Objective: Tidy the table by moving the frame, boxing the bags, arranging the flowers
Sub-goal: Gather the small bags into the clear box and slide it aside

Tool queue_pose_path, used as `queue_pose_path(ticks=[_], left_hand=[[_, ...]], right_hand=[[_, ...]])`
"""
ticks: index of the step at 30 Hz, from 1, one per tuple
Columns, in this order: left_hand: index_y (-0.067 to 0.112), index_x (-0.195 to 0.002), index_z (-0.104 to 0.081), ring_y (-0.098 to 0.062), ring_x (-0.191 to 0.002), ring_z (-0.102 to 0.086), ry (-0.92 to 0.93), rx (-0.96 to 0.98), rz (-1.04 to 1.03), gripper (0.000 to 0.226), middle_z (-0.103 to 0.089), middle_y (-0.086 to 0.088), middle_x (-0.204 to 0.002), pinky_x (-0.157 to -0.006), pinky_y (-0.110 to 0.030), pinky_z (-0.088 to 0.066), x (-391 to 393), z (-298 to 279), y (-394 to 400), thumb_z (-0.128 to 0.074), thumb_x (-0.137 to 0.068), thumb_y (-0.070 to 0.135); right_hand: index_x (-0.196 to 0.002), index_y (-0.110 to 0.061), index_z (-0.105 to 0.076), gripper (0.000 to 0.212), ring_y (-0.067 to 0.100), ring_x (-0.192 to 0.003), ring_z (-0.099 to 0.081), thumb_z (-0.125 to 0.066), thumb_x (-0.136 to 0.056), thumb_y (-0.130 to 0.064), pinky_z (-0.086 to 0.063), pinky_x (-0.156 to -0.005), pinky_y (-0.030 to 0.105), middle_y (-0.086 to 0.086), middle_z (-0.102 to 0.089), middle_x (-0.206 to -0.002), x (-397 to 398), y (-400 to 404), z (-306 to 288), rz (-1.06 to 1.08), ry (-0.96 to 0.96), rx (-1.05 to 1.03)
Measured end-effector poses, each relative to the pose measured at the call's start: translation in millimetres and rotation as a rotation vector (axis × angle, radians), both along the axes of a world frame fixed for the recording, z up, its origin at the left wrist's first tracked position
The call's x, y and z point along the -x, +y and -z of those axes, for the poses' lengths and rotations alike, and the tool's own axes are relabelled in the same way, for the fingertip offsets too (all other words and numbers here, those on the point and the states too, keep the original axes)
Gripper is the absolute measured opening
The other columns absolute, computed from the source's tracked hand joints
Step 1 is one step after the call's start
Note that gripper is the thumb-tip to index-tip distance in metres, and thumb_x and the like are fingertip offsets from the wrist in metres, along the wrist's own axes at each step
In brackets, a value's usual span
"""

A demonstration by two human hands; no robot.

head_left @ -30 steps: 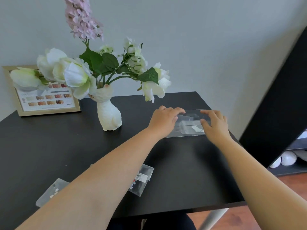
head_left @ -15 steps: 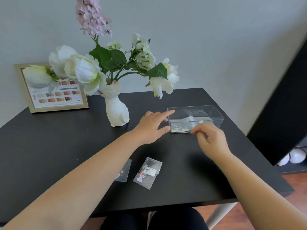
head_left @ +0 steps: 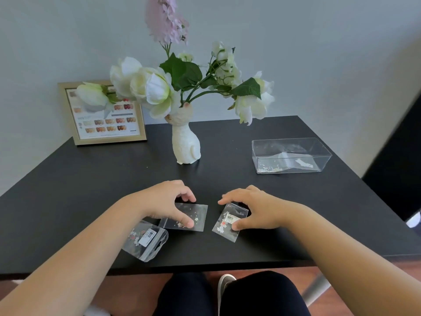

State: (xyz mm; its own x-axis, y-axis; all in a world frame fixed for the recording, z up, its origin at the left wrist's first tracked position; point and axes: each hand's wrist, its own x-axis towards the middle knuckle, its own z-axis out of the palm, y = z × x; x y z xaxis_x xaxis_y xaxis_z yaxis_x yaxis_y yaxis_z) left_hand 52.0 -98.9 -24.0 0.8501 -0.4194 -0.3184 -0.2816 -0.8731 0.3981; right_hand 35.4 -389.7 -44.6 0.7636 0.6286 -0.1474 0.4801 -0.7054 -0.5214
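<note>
Three small clear bags lie near the front of the black table (head_left: 68, 179). My left hand (head_left: 166, 199) pinches the middle bag (head_left: 196, 215) between thumb and fingers. My right hand (head_left: 252, 208) grips the right bag (head_left: 225, 226), which has a white label. A third, larger bag (head_left: 145, 240) rests beside my left wrist, untouched. The clear plastic box (head_left: 289, 156) at the right rear holds bags. White flowers (head_left: 148, 87) and a pink stem (head_left: 166, 17) stand in a white cat-shaped vase (head_left: 185, 144). A gold frame (head_left: 102, 115) leans on the wall at the back left.
A dark cabinet (head_left: 398, 156) stands to the right of the table. The table's front edge is close to the bags, and my legs show below it. The grey wall runs behind the table.
Both hands have left the clear box and come back to the front of the table. Each now closes on a small bag. The view has tilted down.
</note>
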Motion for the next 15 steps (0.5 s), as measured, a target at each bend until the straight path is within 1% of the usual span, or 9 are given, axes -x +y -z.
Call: queue_pose_path(ticks=[2,4,7,9,11,13,15], left_hand=[[0.049,-0.109,-0.055,0.005,-0.105,-0.045,0.009,-0.066,-0.022,0.073,-0.050,0.025,-0.110,-0.077,-0.022,-0.039,1.9,-1.1,6.6,-0.084,-0.046,0.070],[0.049,-0.104,-0.051,0.003,-0.102,-0.045,0.024,-0.110,-0.055,0.073,-0.051,0.023,-0.108,-0.072,-0.024,-0.039,2.7,-0.7,9.8,-0.085,-0.042,0.069],[0.045,-0.100,-0.053,-0.002,-0.090,-0.053,0.051,-0.084,-0.115,0.069,-0.053,0.017,-0.103,-0.065,-0.025,-0.039,1.4,0.4,7.8,-0.089,-0.043,0.063],[0.042,-0.099,-0.055,-0.003,-0.089,-0.053,0.056,-0.071,-0.127,0.067,-0.049,0.016,-0.103,-0.067,-0.027,-0.039,-1.2,1.0,4.5,-0.090,-0.045,0.060],[0.039,-0.101,-0.055,-0.002,-0.095,-0.051,0.062,-0.049,-0.141,0.068,-0.045,0.016,-0.108,-0.074,-0.029,-0.042,-4.8,1.0,1.3,-0.091,-0.046,0.058],[0.039,-0.102,-0.052,-0.005,-0.098,-0.053,0.062,-0.034,-0.155,0.071,-0.047,0.014,-0.111,-0.076,-0.030,-0.044,-9.0,-0.9,-1.7,-0.093,-0.045,0.055],[0.038,-0.103,-0.052,-0.008,-0.095,-0.058,0.067,-0.019,-0.163,0.072,-0.055,0.012,-0.108,-0.075,-0.031,-0.046,-13.6,-3.5,-4.6,-0.095,-0.046,0.049]], right_hand=[[-0.131,-0.052,-0.044,0.060,0.010,-0.120,-0.032,-0.071,-0.079,-0.044,-0.033,-0.105,0.036,-0.025,-0.041,-0.137,-0.9,3.3,-3.1,0.000,0.007,0.039],[-0.132,-0.051,-0.044,0.062,0.009,-0.115,-0.037,-0.072,-0.078,-0.042,-0.037,-0.100,0.034,-0.018,-0.044,-0.126,-2.0,5.4,-7.0,0.023,0.016,0.068],[-0.125,-0.048,-0.051,0.059,0.006,-0.097,-0.052,-0.077,-0.074,-0.039,-0.043,-0.085,0.024,-0.014,-0.051,-0.105,-3.4,5.0,-11.0,0.111,0.040,0.050],[-0.117,-0.047,-0.058,0.050,0.000,-0.085,-0.055,-0.078,-0.072,-0.037,-0.041,-0.071,0.016,-0.018,-0.055,-0.096,-2.8,1.6,-10.7,0.165,0.051,0.030],[-0.107,-0.046,-0.062,0.039,-0.007,-0.079,-0.055,-0.077,-0.072,-0.037,-0.037,-0.063,0.011,-0.022,-0.059,-0.092,-1.8,-3.3,-8.4,0.203,0.059,0.016],[-0.100,-0.047,-0.064,0.033,-0.011,-0.078,-0.056,-0.077,-0.071,-0.039,-0.038,-0.063,0.011,-0.023,-0.062,-0.090,-0.8,-8.8,-6.2,0.232,0.069,0.003],[-0.098,-0.047,-0.064,0.031,-0.009,-0.080,-0.057,-0.076,-0.071,-0.040,-0.040,-0.065,0.013,-0.022,-0.064,-0.089,0.1,-14.3,-5.1,0.258,0.068,0.003]])
